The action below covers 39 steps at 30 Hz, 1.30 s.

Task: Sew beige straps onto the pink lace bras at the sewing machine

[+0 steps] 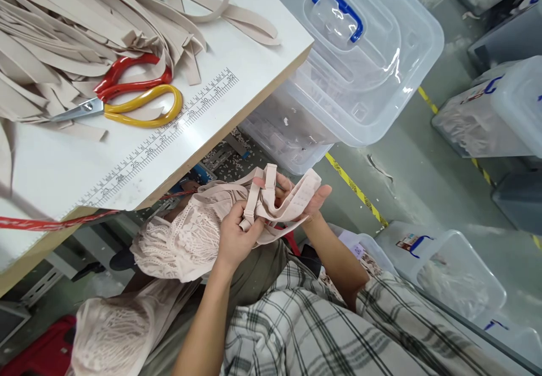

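Across the frame runs a grey-green floor (406, 195), the broadest thing in view. The white surface (262, 62) fills the upper left, its wooden edge slanting past the seated person's lap. Beside its far corner stands a translucent storage box (339, 77) with a lid, and more translucent bins (483, 119) stand on the right, pale contents showing in some. The person's plaid shirt (292, 331) takes up the bottom, above olive trousers (262, 263). A heap of beige fabric strips (84, 20) covers the upper left of the surface.

The beige lace bra (182, 240) is at the lap, just off the edge of the surface, cups leftward and straps and band gathered rightward. A second lace bra (118, 331) hangs lower left.

Both hands are on the first bra. The left hand (237, 237) pinches a strap between thumb and fingers; the right hand (313, 204) holds the band loosely, its digits spread around it and among the straps.

Scissors (99, 105) with one red and one yellow handle lie by the strips, blades pointing left, near printed ruler markings (163, 140). Smallest are pale scraps (237, 161) scattered beneath the surface.
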Available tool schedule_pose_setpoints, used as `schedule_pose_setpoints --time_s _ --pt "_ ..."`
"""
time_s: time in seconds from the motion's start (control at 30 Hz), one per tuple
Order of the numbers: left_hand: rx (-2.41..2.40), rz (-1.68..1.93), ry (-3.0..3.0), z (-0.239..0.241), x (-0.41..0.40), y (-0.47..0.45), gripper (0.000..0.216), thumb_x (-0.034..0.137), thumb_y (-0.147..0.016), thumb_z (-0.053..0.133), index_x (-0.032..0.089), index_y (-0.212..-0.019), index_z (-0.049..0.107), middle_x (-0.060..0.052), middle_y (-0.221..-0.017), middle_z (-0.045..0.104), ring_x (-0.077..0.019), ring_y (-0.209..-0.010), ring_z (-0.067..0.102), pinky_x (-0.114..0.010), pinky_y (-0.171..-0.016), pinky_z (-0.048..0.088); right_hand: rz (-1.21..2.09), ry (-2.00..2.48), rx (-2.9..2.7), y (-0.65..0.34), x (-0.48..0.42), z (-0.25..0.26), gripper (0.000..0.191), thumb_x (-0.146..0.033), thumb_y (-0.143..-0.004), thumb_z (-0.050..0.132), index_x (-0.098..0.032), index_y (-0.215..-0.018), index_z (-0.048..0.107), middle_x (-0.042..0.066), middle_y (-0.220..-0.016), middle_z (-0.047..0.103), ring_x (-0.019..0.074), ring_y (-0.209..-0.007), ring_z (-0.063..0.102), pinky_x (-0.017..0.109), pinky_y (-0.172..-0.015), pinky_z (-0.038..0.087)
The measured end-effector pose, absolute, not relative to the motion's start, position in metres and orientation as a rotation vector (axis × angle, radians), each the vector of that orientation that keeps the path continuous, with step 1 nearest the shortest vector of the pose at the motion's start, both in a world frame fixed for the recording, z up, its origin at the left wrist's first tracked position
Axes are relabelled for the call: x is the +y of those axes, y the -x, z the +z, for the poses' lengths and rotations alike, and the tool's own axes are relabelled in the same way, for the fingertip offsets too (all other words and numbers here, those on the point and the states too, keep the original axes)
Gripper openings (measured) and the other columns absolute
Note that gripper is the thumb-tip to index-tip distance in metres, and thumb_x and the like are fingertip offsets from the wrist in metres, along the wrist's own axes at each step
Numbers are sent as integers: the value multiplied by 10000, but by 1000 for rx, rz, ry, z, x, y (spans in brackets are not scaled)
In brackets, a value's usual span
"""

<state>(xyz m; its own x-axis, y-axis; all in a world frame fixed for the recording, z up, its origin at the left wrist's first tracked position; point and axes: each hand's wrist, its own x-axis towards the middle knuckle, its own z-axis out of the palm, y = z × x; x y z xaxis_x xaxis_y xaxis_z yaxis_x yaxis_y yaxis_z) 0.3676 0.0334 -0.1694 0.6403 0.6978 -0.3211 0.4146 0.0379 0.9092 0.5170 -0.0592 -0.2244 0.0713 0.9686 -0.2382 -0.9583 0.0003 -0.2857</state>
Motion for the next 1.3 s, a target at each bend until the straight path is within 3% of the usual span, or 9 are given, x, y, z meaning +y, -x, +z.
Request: schedule_pose_setpoints --time_s 0.37,0.6,0.7,0.83,1.0,1.3 --pt "963 273 -1563 -166 33 -368 120 292 -711 640 209 -768 575 47 -650 572 -133 -606 502 -226 -589 418 1544 497 49 -517 -59 -222 1179 -828 -291 693 -290 -1329 542 170 -1513 434 354 -1146 616 547 -883 504" --pt "931 334 -1533 -162 37 -368 129 296 -712 651 203 -767 580 44 -647 560 -129 -606 489 -223 -583 413 1505 487 25 -514 -59 -220 1125 -843 -337 685 -284 -1306 566 150 -1459 509 303 -1062 649 520 -931 482" --pt "939 340 -1496 -160 38 -369 139 291 -699 661 198 -769 582 49 -636 553 -117 -576 474 -215 -557 395 1524 466 -14 -514 -58 -212 1104 -805 -385 711 -284 -1342 535 146 -1484 481 287 -1073 633 505 -953 473" --pt "972 385 -1465 -159 36 -368 152 271 -686 668 198 -786 581 44 -667 600 -119 -580 512 -217 -567 406 1601 464 -128 -511 -58 -195 1165 -710 -349 803 -234 -1368 500 183 -1459 486 303 -1173 570 476 -954 482" --pt "958 457 -1482 -162 32 -357 131 254 -725 680 199 -810 596 41 -700 628 -123 -613 549 -222 -595 429 1625 443 -208 -506 -59 -181 1041 -614 -457 806 -241 -1376 491 128 -1436 509 236 -1129 576 387 -923 505" --pt "960 537 -1541 -153 27 -358 128 257 -703 688 196 -741 582 39 -661 606 -130 -612 559 -233 -589 446 1632 299 -414 -506 -61 -175 894 -634 -646 768 -276 -1409 471 84 -1568 341 198 -1182 491 355 -980 473"
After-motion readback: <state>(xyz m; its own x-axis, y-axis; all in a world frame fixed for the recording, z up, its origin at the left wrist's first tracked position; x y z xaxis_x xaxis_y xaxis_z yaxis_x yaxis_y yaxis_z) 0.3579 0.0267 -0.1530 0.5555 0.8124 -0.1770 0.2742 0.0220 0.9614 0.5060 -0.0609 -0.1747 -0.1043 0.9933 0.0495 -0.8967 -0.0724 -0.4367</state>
